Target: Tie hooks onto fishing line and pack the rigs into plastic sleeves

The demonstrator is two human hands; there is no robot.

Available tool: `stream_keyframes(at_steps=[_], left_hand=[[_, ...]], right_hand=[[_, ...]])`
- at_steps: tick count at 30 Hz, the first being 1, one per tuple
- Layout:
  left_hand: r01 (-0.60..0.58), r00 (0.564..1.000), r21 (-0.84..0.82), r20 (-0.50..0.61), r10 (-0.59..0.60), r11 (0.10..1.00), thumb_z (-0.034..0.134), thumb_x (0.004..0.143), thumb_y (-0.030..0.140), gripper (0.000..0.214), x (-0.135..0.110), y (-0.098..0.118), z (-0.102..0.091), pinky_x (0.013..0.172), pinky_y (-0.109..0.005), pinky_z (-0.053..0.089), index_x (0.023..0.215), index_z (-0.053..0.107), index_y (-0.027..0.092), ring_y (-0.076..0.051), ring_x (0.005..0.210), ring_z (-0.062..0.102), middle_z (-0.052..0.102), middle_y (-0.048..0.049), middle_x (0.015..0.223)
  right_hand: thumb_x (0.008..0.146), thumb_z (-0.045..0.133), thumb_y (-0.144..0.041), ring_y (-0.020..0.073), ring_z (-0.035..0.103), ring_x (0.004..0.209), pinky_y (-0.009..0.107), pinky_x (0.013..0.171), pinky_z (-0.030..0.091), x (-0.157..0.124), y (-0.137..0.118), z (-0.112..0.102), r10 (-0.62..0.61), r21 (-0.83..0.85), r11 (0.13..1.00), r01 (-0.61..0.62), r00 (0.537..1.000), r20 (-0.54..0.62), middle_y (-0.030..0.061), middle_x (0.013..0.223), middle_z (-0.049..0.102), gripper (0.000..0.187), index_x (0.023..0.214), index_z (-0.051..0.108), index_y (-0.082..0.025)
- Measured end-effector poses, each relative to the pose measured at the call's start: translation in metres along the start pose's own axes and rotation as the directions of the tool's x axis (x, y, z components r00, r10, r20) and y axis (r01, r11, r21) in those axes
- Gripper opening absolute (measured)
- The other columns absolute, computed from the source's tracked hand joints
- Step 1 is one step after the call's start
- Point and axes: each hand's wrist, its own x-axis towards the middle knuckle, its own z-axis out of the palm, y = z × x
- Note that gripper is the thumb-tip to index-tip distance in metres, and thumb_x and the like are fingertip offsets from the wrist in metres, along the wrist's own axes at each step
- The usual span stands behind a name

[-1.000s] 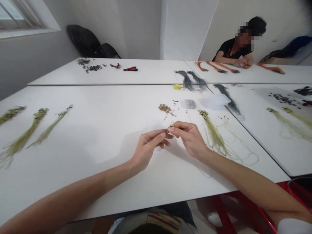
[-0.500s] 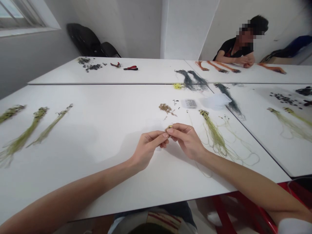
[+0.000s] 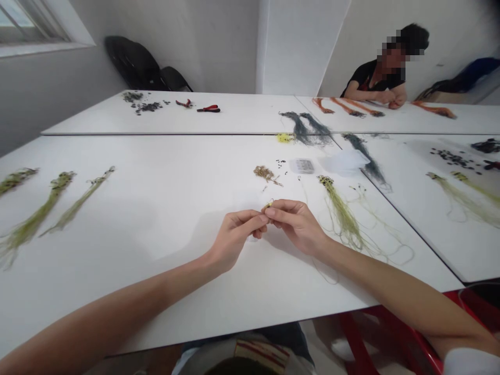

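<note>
Slipping is judged the likeliest fault from here: the small yellowish piece (image 3: 267, 205) is so slight that it could be dropped if the pinch were eased, and the thin pale line (image 3: 324, 273) that appears to trail below the hands could be snagged or tangled if it were dragged across the neighbouring olive-green cord bundle (image 3: 344, 221). Nearby loose black beads (image 3: 280, 164) could also be scattered by a careless sweep of the wrist. The left hand (image 3: 236, 239) is held narrowly closed, its thumb and fingertips brought in to the piece from one side, while the right hand (image 3: 297, 226) is curled just as narrowly, pinching from the other side. The piece is held between both sets of fingertips, above the white table (image 3: 156, 291) and close to its near edge; whether it is gripped firmly cannot be told at this size. Just beyond the hands lie a tangle of tan strands (image 3: 265, 174) and a clear plastic box (image 3: 302, 166). Well apart, across the tables, the hands of a seated co-worker (image 3: 392, 99) are kept together.
</note>
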Motion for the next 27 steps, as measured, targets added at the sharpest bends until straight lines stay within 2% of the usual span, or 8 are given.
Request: stream_keyframes(at_steps=[6,10,13,16,19,24,27], left_hand=[[0.009,1.000,-0.008,0.024,-0.009,1.000,0.065,0.086,0.030,0.021,0.000,0.000,0.000,0.064,-0.027,0.036,0.070,0.069,0.015,-0.011,0.065,0.046,0.058,-0.0011,0.068],[0.026,0.998,0.000,0.060,-0.026,1.000,0.064,0.087,0.032,0.018,0.001,0.001,0.000,0.064,-0.027,0.037,0.083,0.072,0.016,-0.011,0.065,0.049,0.062,-0.0033,0.076],[0.041,0.995,0.038,0.086,-0.044,0.998,0.064,0.087,0.032,0.019,0.001,0.001,0.001,0.064,-0.027,0.037,0.092,0.073,0.016,-0.010,0.065,0.048,0.061,-0.0027,0.076],[0.062,0.992,0.086,0.101,-0.071,0.994,0.065,0.086,0.034,0.021,0.000,0.001,0.003,0.062,-0.027,0.037,0.091,0.072,0.015,-0.010,0.063,0.048,0.061,-0.0025,0.075],[0.080,0.989,0.116,0.119,-0.094,0.990,0.064,0.086,0.036,0.022,-0.001,0.002,0.004,0.062,-0.027,0.038,0.085,0.070,0.014,-0.010,0.062,0.050,0.062,-0.0026,0.076],[0.089,0.994,0.072,0.050,-0.092,0.993,0.059,0.089,0.037,0.024,0.001,0.005,0.000,0.062,-0.026,0.039,0.079,0.062,0.016,-0.010,0.062,0.051,0.063,-0.0021,0.079],[0.037,0.999,0.064,-0.017,-0.036,0.997,0.058,0.089,0.037,0.025,0.004,0.010,-0.003,0.061,-0.025,0.039,0.077,0.060,0.016,-0.010,0.063,0.051,0.060,-0.0012,0.077]], right_hand=[[0.076,0.075,-0.026,0.0108,0.045,0.062,0.030,0.064,0.035,0.001,0.001,-0.002,0.033,0.038,0.999,-0.035,0.998,0.046,0.0002,0.070,0.061,0.009,0.073,0.071,-0.019],[0.076,0.075,-0.026,0.0108,0.045,0.061,0.030,0.065,0.039,0.002,-0.002,-0.003,0.024,0.061,0.998,-0.025,1.000,0.018,-0.0016,0.065,0.056,0.011,0.071,0.069,-0.019],[0.076,0.075,-0.026,0.0101,0.044,0.060,0.030,0.064,0.041,0.002,-0.006,-0.004,0.011,0.098,0.995,-0.010,1.000,-0.013,-0.0014,0.070,0.058,0.011,0.070,0.068,-0.020],[0.076,0.075,-0.025,0.0092,0.047,0.060,0.028,0.061,0.041,0.002,-0.010,-0.005,0.009,0.118,0.993,-0.006,1.000,-0.021,0.0006,0.080,0.062,0.009,0.072,0.069,-0.020],[0.078,0.074,-0.023,0.0079,0.047,0.059,0.026,0.061,0.040,0.003,-0.013,-0.007,0.016,0.134,0.991,-0.015,1.000,-0.010,0.0002,0.076,0.060,0.009,0.072,0.069,-0.019],[0.081,0.071,-0.021,0.0061,0.045,0.058,0.024,0.062,0.037,0.006,-0.015,-0.011,0.033,0.166,0.985,-0.039,0.999,0.041,-0.0004,0.076,0.058,0.010,0.072,0.068,-0.018],[0.081,0.072,-0.021,0.0059,0.044,0.057,0.025,0.061,0.036,0.007,-0.015,-0.012,0.029,0.155,0.987,-0.036,0.998,0.047,-0.0008,0.075,0.057,0.011,0.071,0.068,-0.018]])
